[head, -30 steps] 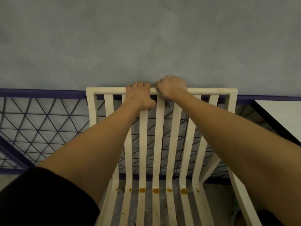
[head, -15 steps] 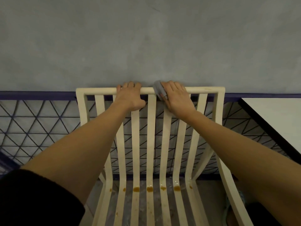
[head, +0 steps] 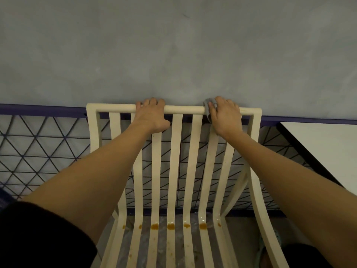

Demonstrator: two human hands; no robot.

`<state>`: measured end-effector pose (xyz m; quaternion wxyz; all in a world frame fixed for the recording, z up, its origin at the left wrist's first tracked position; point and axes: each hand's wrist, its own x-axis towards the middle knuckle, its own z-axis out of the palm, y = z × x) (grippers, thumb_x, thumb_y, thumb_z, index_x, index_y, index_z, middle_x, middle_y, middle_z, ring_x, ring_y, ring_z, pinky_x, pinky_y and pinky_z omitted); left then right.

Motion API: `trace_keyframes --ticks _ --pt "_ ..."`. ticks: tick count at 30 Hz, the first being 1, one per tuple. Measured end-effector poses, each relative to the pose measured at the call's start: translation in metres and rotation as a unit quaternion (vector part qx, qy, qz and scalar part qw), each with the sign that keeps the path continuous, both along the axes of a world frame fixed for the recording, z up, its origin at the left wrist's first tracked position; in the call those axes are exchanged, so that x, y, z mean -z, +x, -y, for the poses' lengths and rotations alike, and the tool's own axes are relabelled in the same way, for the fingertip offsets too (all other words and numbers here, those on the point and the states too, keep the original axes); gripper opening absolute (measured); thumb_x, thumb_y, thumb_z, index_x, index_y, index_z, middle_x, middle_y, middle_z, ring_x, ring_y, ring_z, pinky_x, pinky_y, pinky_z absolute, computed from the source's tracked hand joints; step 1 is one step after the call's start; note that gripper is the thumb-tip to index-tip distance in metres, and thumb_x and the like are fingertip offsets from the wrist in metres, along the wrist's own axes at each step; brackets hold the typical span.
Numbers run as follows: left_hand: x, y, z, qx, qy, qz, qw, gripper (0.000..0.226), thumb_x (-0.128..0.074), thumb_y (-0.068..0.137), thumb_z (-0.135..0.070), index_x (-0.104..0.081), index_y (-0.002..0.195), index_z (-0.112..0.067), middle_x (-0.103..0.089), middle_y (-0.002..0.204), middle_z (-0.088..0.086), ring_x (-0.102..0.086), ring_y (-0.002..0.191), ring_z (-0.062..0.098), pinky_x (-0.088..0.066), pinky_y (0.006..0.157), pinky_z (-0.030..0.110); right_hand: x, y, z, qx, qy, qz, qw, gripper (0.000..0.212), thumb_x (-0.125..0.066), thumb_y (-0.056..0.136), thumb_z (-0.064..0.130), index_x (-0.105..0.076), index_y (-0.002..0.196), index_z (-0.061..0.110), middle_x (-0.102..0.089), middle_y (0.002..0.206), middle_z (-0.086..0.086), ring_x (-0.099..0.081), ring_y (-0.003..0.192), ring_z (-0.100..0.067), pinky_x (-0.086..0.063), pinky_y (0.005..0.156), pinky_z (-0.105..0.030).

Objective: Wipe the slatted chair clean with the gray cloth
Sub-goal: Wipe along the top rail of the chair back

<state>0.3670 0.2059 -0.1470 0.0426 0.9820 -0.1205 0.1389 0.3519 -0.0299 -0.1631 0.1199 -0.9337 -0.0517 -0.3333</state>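
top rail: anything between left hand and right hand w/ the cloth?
Head view: only bare top rail between the left hand and the gray cloth held under the right hand.

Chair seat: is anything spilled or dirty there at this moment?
Yes. Orange-brown blobs sit in a row across the slatted chair where back meets seat, with fainter specks lower down. The right hand holds the gray cloth on the top rail, far from them.
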Motion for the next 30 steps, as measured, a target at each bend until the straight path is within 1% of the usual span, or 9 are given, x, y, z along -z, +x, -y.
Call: trace_keyframes --ticks 3,5,8,10,16,19,22,27,30 --pt "0.0 0.0 0.001 -0.003 0.001 -0.001 1.0 0.061 -0.062 0.079 -0.034 -0.038 0.133 -0.017 -0.046 0.128 0.01 -0.041 0.12 0.029 -0.027 0.106 0.046 -0.019 0.007 -0.011 0.073 -0.222 -0.111 0.966 0.033 -0.064 0.087 0.019 -0.053 0.116 0.009 -0.058 0.099 -0.009 -0.058 0.086 -0.029 -0.04 0.066 -0.036" --pt "0.0 -0.001 0.002 -0.007 -0.001 -0.001 1.0 0.061 -0.062 0.08 -0.034 -0.038 0.133 -0.017 -0.046 0.128 0.01 -0.041 0.121 0.03 -0.027 0.107 0.047 -0.034 0.009 -0.017 0.09 -0.248 -0.167 0.95 0.024 -0.061 0.087 0.017 -0.056 0.11 0.01 -0.053 0.093 -0.008 -0.058 0.086 -0.03 -0.043 0.063 -0.037" --pt "0.0 0.0 0.002 -0.01 0.001 -0.004 1.0 0.061 -0.062 0.079 -0.034 -0.038 0.133 -0.016 -0.046 0.128 0.01 -0.041 0.12 0.03 -0.027 0.106 0.046 -0.035 0.011 -0.034 0.082 -0.226 -0.162 0.957 0.016 -0.049 0.093 0.015 -0.058 0.105 0.01 -0.051 0.089 -0.006 -0.057 0.084 -0.03 -0.045 0.062 -0.037" --pt "0.0 0.0 0.002 -0.006 -0.002 -0.005 1.0 0.061 -0.062 0.078 -0.033 -0.039 0.132 -0.016 -0.046 0.127 0.01 -0.041 0.12 0.03 -0.027 0.104 0.046 -0.019 0.011 -0.042 0.038 -0.179 -0.091 0.979 0.017 -0.043 0.097 0.02 -0.057 0.103 0.012 -0.057 0.091 -0.006 -0.057 0.079 -0.028 -0.046 0.068 -0.036" --pt "-0.016 0.007 0.001 -0.004 0.013 -0.077 0.997 0.043 -0.059 0.084 -0.034 -0.048 0.122 -0.019 -0.053 0.123 0.008 -0.048 0.11 0.027 -0.036 0.095 0.04 0.008 0.007 -0.031 -0.032 -0.054 0.026 0.998 0.025 -0.036 0.102 0.033 -0.053 0.095 0.017 -0.056 0.091 -0.004 -0.048 0.085 -0.022 -0.03 0.075 -0.032" --pt "-0.039 0.015 0.012 0.048 -0.13 -0.193 0.971 0.025 -0.056 0.092 -0.035 -0.059 0.111 -0.019 -0.057 0.122 0.007 -0.051 0.102 0.023 -0.038 0.083 0.034 0.01 0.008 -0.035 -0.043 -0.024 0.04 0.998 0.024 -0.038 0.101 0.032 -0.054 0.094 0.016 -0.057 0.091 -0.005 -0.049 0.085 -0.023 -0.031 0.075 -0.033" --pt "-0.042 0.016 0.045 0.105 -0.218 -0.215 0.946 0.031 -0.049 0.098 -0.036 -0.061 0.119 -0.018 -0.056 0.129 0.003 -0.05 0.118 0.022 -0.037 0.1 0.035 0.012 0.008 -0.033 -0.069 -0.018 0.037 0.997 0.023 -0.04 0.1 0.03 -0.055 0.096 0.014 -0.058 0.093 -0.006 -0.049 0.087 -0.025 -0.033 0.077 -0.034" --pt "-0.011 0.006 0.067 0.054 -0.073 -0.07 0.993 0.045 -0.024 0.101 -0.05 -0.054 0.117 -0.022 -0.055 0.131 0.006 -0.045 0.123 0.027 -0.026 0.103 0.042 0.012 0.008 -0.017 -0.119 -0.061 0.038 0.99 0.018 -0.045 0.097 0.023 -0.056 0.108 0.013 -0.058 0.1 -0.006 -0.051 0.092 -0.025 -0.034 0.082 -0.032" --pt "-0.013 0.005 0.061 0.06 -0.067 -0.083 0.992 0.051 -0.022 0.1 -0.055 -0.05 0.129 -0.023 -0.049 0.14 0.005 -0.039 0.13 0.026 -0.022 0.106 0.043 0.012 0.005 -0.013 -0.121 -0.066 0.036 0.99 0.022 -0.045 0.097 0.026 -0.054 0.114 0.013 -0.057 0.103 -0.006 -0.051 0.095 -0.023 -0.035 0.086 -0.032"
